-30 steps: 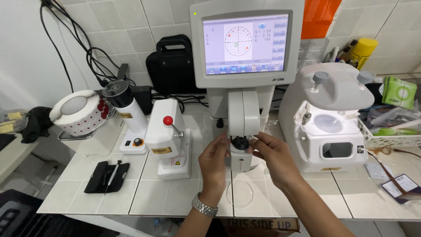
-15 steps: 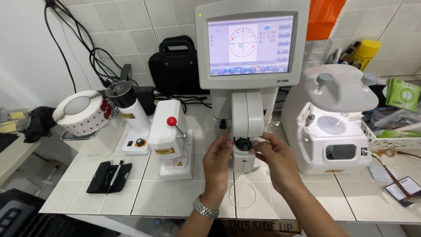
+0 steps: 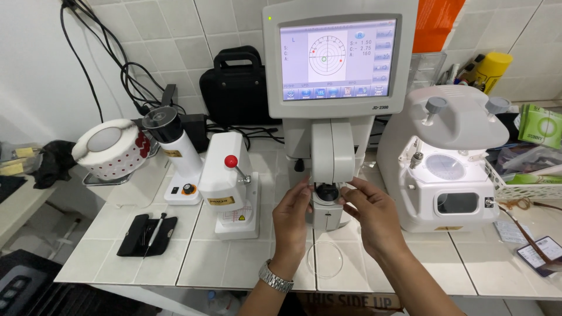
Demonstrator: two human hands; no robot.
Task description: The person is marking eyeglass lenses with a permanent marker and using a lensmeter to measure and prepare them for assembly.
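White-cased lensmeter (image 3: 333,117) at the counter's (image 3: 234,257) twelve o'clock: left hand (image 3: 293,216) and right hand (image 3: 369,213) pinched a lens on its rest (image 3: 326,192), apparently mid-measurement; centring likely needed fine nudges.

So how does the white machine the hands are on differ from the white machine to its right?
The lensmeter under both hands is tall and narrow with a lit screen on top; the rounded machine is squat, wide and has no screen. The rounded one has two grey knobs and a lit round chamber; the lensmeter has a dark lens seat, which the left hand and right hand pinch. Both stand on the tiled counter.
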